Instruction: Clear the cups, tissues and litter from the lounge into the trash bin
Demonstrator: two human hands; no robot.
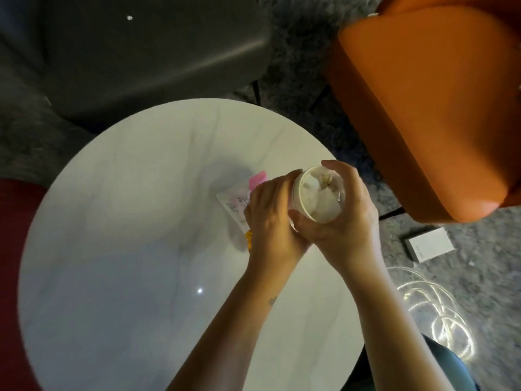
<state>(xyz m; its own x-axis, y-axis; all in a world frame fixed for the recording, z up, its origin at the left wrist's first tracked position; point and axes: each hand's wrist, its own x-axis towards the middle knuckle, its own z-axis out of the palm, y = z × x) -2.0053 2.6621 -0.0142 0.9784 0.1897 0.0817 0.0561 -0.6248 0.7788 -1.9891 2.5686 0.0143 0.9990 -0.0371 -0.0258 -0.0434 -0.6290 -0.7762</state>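
A white paper cup [301,204] stuffed with crumpled tissues [320,193] is held above the right side of the round white table [127,221]. My right hand [346,218] grips the cup from the right, fingers curled round its rim and wall. My left hand [270,218] is curled against the cup's left side. Under my left hand a white wrapper with pink print [239,198] lies on the table, partly hidden. A small yellow-orange scrap [248,240] shows beside my left wrist.
An orange armchair [428,108] stands at the right, a dark grey chair [141,52] behind the table, a red seat [14,249] at the left. On the carpet to the right lie a white box [430,244] and a coiled glowing cable [445,320].
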